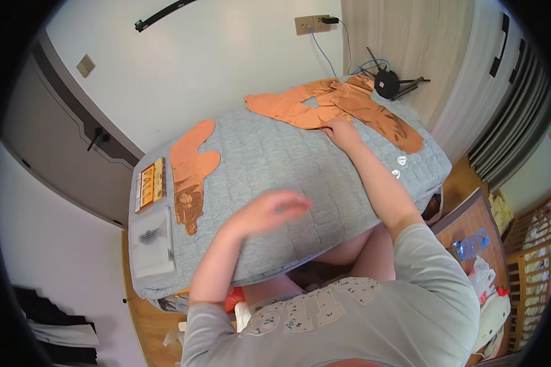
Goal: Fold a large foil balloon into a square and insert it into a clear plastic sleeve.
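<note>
Patched grey shirt (373,324) fills the near side, the seated person's legs below a grey quilted cover (275,159). At its left end lie one pale flat packet (142,260) with a dark patch showing, its contents unclear to me, and one yellow-brown box (150,185), its inside hidden. Just beside them, one orange foil shape (193,168) lies flat. The left hand (269,212), blurred, hangs over the cover, fingers loosely apart, holding nothing I can see. Farther right, orange foil (288,110) spreads along the back; one piece or two overlapping, I cannot tell. The right hand (345,133) pinches its near edge, fingers nearly together. Two small whitish bits (401,160) lie beyond that forearm. One black router (386,83) stands at the corner.
</note>
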Action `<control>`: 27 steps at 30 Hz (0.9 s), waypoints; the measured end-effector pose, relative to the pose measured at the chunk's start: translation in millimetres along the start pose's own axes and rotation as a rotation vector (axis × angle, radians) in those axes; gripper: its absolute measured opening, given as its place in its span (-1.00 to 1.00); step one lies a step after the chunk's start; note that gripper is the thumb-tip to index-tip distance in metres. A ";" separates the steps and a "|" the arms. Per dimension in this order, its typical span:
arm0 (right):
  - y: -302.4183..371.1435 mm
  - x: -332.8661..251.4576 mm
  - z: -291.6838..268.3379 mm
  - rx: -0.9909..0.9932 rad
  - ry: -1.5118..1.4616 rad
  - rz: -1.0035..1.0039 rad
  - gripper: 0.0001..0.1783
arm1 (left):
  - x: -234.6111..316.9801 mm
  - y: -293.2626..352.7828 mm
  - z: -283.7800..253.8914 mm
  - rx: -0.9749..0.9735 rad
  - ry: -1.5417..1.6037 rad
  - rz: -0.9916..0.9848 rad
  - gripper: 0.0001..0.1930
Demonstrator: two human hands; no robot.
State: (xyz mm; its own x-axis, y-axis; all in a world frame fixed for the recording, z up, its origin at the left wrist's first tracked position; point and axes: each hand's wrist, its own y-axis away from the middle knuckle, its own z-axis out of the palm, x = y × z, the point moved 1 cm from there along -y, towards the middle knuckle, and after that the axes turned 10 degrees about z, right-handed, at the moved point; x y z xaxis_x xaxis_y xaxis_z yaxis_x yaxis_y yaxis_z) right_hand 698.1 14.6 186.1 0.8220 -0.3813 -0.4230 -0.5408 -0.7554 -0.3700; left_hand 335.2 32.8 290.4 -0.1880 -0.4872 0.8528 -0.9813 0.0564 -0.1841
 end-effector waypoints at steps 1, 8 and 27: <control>2.4 0.0 4.0 0.039 -0.053 -0.009 -0.77 | -17.6 -23.9 -6.5 0.046 0.016 -0.027 -0.72; -0.4 -5.1 8.5 0.067 -0.198 0.004 -0.77 | -169.6 -165.8 -29.7 0.633 -0.542 0.081 -0.54; -38.0 16.1 18.5 -0.042 -0.836 0.451 -0.75 | -194.7 -174.8 -4.9 0.516 -0.779 -0.015 -0.27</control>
State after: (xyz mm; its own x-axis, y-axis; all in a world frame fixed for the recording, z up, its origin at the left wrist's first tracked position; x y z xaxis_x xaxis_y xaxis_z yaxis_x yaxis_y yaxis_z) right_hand 728.6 47.0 178.1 0.1351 -0.1491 -0.9795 -0.7557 -0.6549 -0.0046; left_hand 543.1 122.0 158.9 0.0890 -0.9423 0.3229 -0.8082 -0.2578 -0.5295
